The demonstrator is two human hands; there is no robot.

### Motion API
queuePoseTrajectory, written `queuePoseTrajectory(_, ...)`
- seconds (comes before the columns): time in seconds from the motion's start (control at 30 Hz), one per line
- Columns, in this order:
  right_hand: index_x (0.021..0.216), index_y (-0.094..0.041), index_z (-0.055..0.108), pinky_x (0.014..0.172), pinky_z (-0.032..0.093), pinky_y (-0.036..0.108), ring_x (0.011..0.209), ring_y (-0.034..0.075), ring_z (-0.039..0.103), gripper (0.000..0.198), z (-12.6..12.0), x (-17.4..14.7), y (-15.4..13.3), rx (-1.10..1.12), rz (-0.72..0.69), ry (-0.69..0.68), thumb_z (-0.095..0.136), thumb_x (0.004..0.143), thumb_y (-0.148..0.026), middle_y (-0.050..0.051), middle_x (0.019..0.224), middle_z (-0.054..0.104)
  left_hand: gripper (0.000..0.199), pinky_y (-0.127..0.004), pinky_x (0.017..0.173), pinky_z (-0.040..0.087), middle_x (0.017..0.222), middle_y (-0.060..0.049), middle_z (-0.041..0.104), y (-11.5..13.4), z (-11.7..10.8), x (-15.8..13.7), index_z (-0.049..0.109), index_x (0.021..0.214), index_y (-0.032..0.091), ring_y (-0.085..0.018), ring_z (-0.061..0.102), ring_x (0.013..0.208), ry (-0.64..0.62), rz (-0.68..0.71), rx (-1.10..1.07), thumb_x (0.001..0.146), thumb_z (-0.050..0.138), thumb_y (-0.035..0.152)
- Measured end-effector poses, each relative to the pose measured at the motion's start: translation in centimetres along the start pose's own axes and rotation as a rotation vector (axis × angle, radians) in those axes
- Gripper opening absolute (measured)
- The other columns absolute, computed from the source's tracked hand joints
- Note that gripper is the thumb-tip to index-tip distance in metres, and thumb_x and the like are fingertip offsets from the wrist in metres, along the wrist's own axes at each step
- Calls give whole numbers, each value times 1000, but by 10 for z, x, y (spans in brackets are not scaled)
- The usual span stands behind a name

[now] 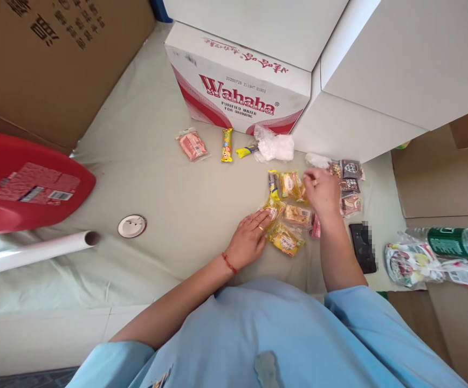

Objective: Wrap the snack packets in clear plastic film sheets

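Observation:
My left hand (250, 238) lies flat, fingers stretched out, its fingertips resting on a yellow snack packet (273, 207). Another yellow packet (286, 239) and a clear-wrapped tan snack (297, 215) lie beside it. Above them are a yellow-wrapped cake (289, 184) and a small yellow-and-dark stick packet (273, 184). Over the right side of this group, my right hand (323, 191) has its fingers bent and pinched together; whatever they may hold is too small to make out. Several brown snack packets (350, 186) sit just right of that hand. A pink packet (316, 226) is partly covered by my right forearm.
Along the back stand a Wahaha water carton (242, 97) and white boxes (375, 118). Nearer lie a pink packet (192, 145), a yellow-orange bar (226, 145) and white crumpled plastic (276, 145). A phone (362, 248), bottle (448, 242), round badge (132, 226), white tube (35, 251) and red container (27, 183) flank the sides.

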State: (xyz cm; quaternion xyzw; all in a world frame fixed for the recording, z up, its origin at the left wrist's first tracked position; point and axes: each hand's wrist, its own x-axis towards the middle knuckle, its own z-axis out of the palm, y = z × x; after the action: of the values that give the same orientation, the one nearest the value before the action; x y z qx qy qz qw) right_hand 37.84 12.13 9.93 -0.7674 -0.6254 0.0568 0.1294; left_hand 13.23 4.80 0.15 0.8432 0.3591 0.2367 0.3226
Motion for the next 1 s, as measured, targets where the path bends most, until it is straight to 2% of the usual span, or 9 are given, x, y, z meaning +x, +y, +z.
queuePoseTrajectory(0.1,119,-15,69,95,44,42,116,33,56,34,11,38,34,-113,163,124,60,89,-28,19,126,62,73,-53,125,37,164,-14,45,3,3,-2,33,163,26,-28,41,153,17,30,-108,95,57,24)
queuePoseTrajectory(0.23,88,-17,66,90,46,42,101,28,58,13,16,56,58,7,227,94,57,83,-25,16,107,64,61,-60,126,32,161,-14,48,5,-6,-16,43,156,27,-32,36,155,181,-20,-104,97,58,29)
queuePoseTrajectory(0.37,80,-24,52,58,41,28,61,15,47,19,1,29,43,752,286,102,64,75,-39,-2,73,53,33,-51,112,51,139,-14,62,3,-29,-32,61,133,25,-27,59,133,311,-150,-245,102,53,30)
queuePoseTrajectory(0.47,80,-27,46,43,24,21,44,8,27,29,-9,-10,11,1306,364,-118,68,69,-42,-9,64,43,29,-43,95,61,131,-14,62,4,-44,-33,62,125,25,-23,67,115,318,-272,-501,103,52,42)
queuePoseTrajectory(0.57,81,-27,48,36,16,20,37,5,16,28,-4,-50,-27,1539,445,-349,68,65,-39,-12,58,42,47,-44,87,64,141,-15,57,5,-50,-27,56,133,27,-26,67,119,270,-388,-863,102,47,61)
queuePoseTrajectory(0.7,84,-25,53,32,17,18,33,5,28,28,19,-85,-68,1526,465,-601,71,67,-39,-11,55,49,73,-49,91,63,153,-18,52,-1,-54,-22,44,149,31,-32,62,131,215,-469,-1071,96,32,81)
queuePoseTrajectory(0.9,80,-25,49,34,23,16,34,8,41,24,33,-100,-89,1343,435,-742,67,72,-39,-10,45,51,122,-51,112,49,171,-17,24,-5,-68,-33,22,164,37,-37,46,147,300,-242,-887,66,77,83)
queuePoseTrajectory(0.93,80,-25,50,34,24,16,35,8,42,24,33,-100,-89,1330,431,-756,67,72,-39,-10,46,52,119,-49,111,49,169,-17,28,-4,-69,-34,29,162,36,-36,49,143,280,-236,-837,65,83,77)
queuePoseTrajectory(1.0,81,-25,51,35,24,17,36,8,42,25,33,-101,-89,1317,416,-753,69,73,-40,-11,46,50,83,-41,101,53,152,-15,52,-4,-71,-35,58,144,29,-29,61,126,271,-303,-774,74,84,64)
